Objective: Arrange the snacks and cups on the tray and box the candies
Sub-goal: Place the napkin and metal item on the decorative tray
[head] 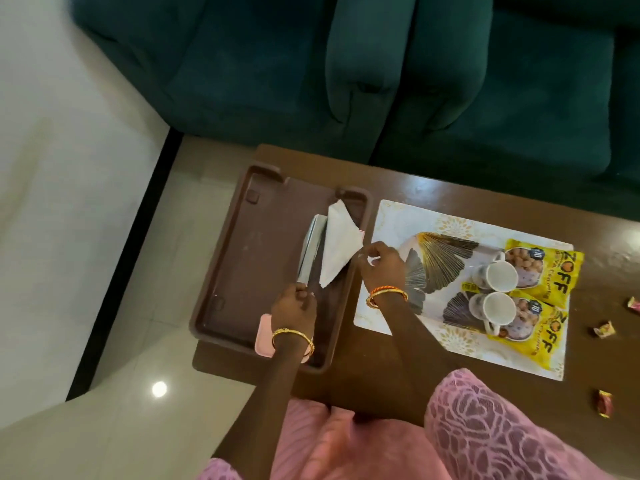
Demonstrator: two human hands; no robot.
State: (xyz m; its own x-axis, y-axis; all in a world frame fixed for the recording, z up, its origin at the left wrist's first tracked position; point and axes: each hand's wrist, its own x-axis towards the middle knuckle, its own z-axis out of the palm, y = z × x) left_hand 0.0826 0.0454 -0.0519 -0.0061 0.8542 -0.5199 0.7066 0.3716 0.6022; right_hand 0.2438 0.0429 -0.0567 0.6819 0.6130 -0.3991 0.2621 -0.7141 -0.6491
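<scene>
"ZOFF" stands in black letters on each of the two yellow snack packets, the far packet (pixel 545 270) and the near packet (pixel 533 329); each also bears a small "10". Smaller print is unreadable.

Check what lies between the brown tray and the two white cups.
In the head view, between the brown tray and the two white cups lie the right hand and the bare leaf-patterned part of the white placemat the cups stand on.

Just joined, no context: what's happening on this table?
A person is working over the brown tray. The right hand pinches a corner of a white napkin, and the left hand is closed on a flat silvery item I can't identify. Two cups and two snack packets sit on the placemat, not yet on the tray. Three candies lie loose on the table.
</scene>
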